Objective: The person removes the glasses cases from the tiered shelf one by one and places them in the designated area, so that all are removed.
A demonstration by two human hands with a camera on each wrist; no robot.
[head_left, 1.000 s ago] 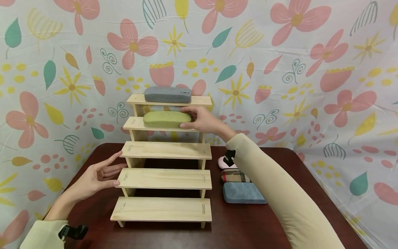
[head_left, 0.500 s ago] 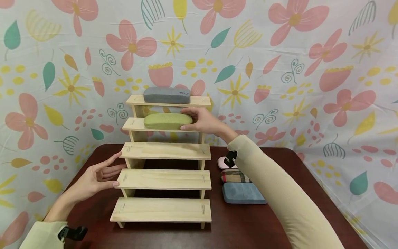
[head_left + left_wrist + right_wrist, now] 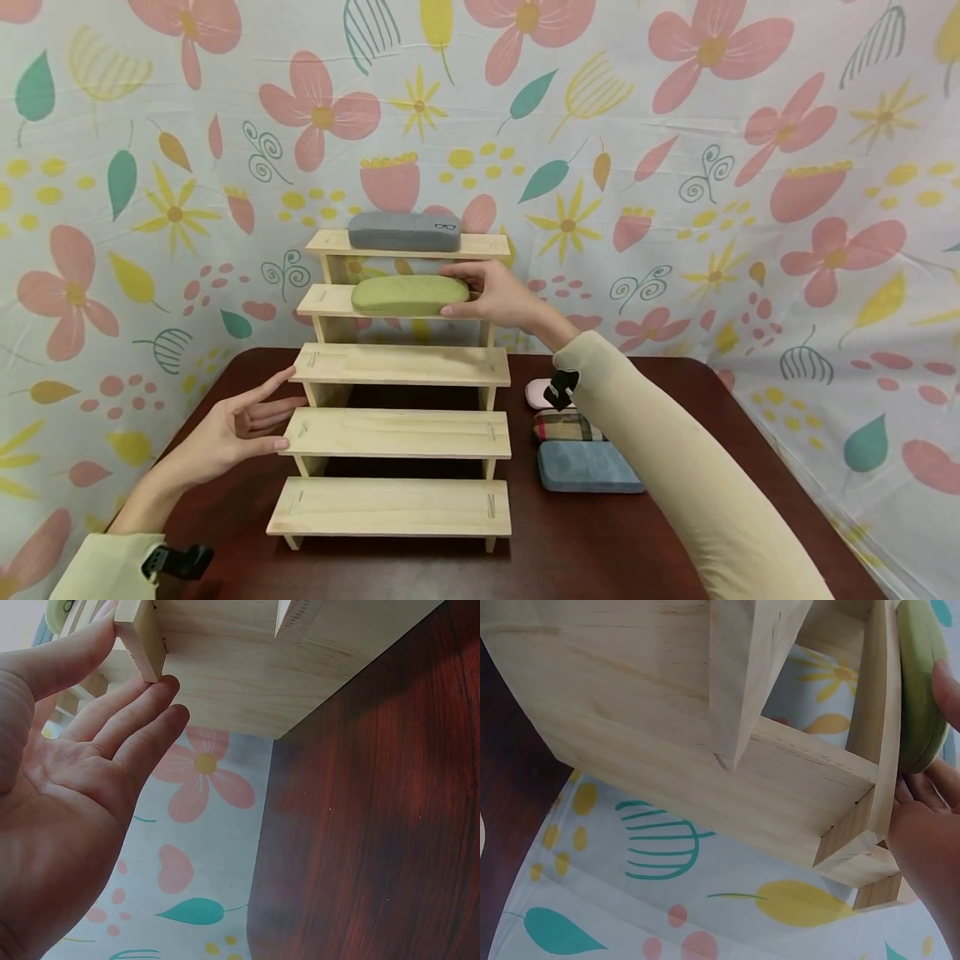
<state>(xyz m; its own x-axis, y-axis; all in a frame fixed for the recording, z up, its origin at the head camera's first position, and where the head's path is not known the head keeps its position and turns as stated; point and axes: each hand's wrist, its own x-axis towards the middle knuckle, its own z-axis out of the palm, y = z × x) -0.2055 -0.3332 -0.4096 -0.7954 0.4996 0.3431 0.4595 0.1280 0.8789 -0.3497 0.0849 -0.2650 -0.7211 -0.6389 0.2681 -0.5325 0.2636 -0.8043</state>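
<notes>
The right hand (image 3: 498, 293) of the person is holding a green case (image 3: 408, 295) by its right end, and its fingers are bending around this end, with the thumb lying at the front and the other fingers going behind, so the opening between them is only as wide as the case. The green case is sitting on the 2nd step from the top of a wooden rack (image 3: 405, 364) with 5 steps, and it is lying lengthwise along this step, nearer to the right side than to the left. The left hand (image 3: 225, 433) is touching the left side of the rack; its fingers are standing well apart and relaxed, they are not gripping any case, the forefinger is meeting the end of the 3rd step from the top and the thumb is meeting the end of the 4th. On the top step, behind and above the green case, a grey case (image 3: 401, 235) with a small glasses drawing is resting. To the right of the rack, 3 more cases are lying in a row on the dark red desk (image 3: 600, 550): a blue case (image 3: 588, 467) nearest to the person, a checked case (image 3: 566, 426) behind it, and a pink case (image 3: 536, 393) farthest, which the right wrist's black strap (image 3: 561, 389) is partly covering. A flowered cloth (image 3: 750, 250) is hanging behind the desk.
</notes>
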